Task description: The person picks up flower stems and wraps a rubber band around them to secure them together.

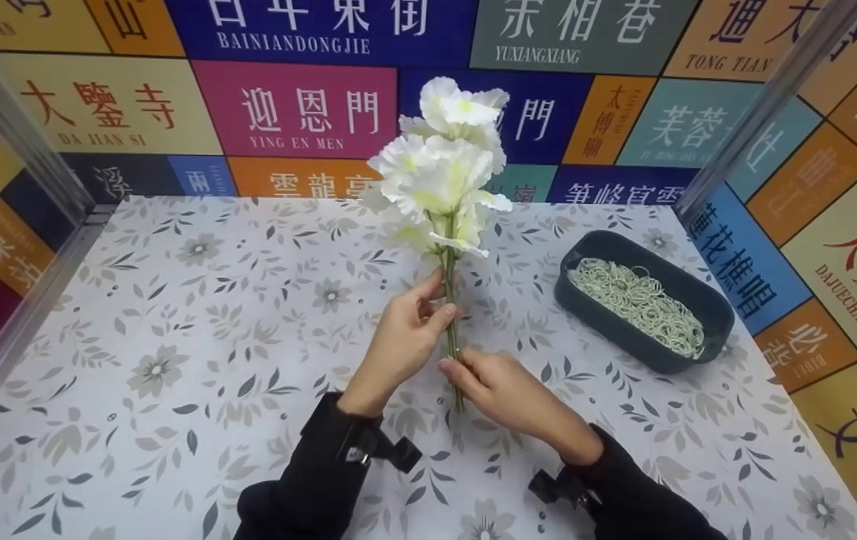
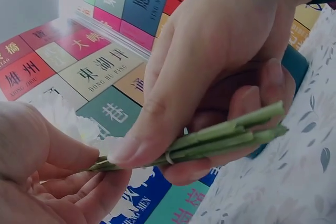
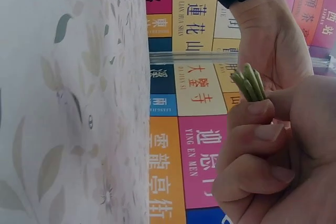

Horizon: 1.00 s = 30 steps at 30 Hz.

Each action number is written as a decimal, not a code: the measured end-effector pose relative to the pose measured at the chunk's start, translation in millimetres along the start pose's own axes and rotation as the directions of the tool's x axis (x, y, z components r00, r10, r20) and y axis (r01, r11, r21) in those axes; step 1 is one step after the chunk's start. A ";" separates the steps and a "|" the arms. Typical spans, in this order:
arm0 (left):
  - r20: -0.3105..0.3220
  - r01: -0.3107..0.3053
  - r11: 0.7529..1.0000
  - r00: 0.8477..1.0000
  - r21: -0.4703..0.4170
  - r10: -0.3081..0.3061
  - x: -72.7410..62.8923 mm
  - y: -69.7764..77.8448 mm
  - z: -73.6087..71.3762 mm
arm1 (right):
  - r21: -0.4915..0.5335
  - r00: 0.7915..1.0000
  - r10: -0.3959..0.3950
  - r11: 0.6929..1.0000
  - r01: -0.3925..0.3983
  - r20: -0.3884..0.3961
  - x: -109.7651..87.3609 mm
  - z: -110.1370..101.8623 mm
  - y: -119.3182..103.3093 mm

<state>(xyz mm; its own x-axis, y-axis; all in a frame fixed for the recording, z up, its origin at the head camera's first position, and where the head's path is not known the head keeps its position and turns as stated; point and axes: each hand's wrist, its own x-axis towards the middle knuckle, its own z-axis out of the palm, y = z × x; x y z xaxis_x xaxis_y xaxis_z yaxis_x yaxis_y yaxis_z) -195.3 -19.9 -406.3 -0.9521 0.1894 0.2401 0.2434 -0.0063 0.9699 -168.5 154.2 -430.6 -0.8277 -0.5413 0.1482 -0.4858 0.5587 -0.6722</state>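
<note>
A bunch of white artificial flowers (image 1: 440, 176) with ruffled petals and pale yellow-green centres stands roughly upright above the table. My left hand (image 1: 406, 330) pinches its green stems (image 2: 231, 139) just under the blooms. Lower down, my right hand (image 1: 507, 390) grips the same stems between thumb and fingers. A thin pale rubber band (image 2: 169, 157) circles the stems beside the right fingers in the left wrist view. Cut stem ends (image 3: 249, 83) stick out past the right hand's curled fingers in the right wrist view. The petals are mostly hidden in both wrist views.
On the right of the table stands a dark oblong container (image 1: 586, 315) holding many pale rubber bands (image 1: 638, 304). A leaf-patterned white cloth (image 1: 173, 412) covers the table. Colourful panels with lettering (image 1: 293, 109) close off the back and sides.
</note>
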 end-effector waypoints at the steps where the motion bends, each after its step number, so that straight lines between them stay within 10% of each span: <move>1: -0.001 0.010 1.000 1.000 0.022 -0.010 0.5 -3.0 0.7 | -0.021 1.000 0.000 1.000 0.000 0.009 0.5 1.0 2.2; 12: 0.021 0.132 0.984 0.991 0.119 -0.135 8.0 -45.5 8.7 | -0.164 0.984 0.104 0.983 -0.080 0.144 4.7 9.6 19.6; 30: -0.107 0.223 0.971 0.967 -0.087 -0.232 8.1 -113.4 17.6 | -0.144 0.936 0.242 0.967 -0.211 0.254 9.5 26.3 46.9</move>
<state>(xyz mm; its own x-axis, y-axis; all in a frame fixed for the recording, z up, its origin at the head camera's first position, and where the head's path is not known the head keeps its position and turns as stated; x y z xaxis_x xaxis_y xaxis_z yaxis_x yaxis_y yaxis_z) -227.3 -0.3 -515.1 -0.9968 0.0794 0.0116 0.0077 -0.0494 0.9988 -191.8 158.8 -479.8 -0.8214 -0.5310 -0.2081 -0.3353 0.7447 -0.5770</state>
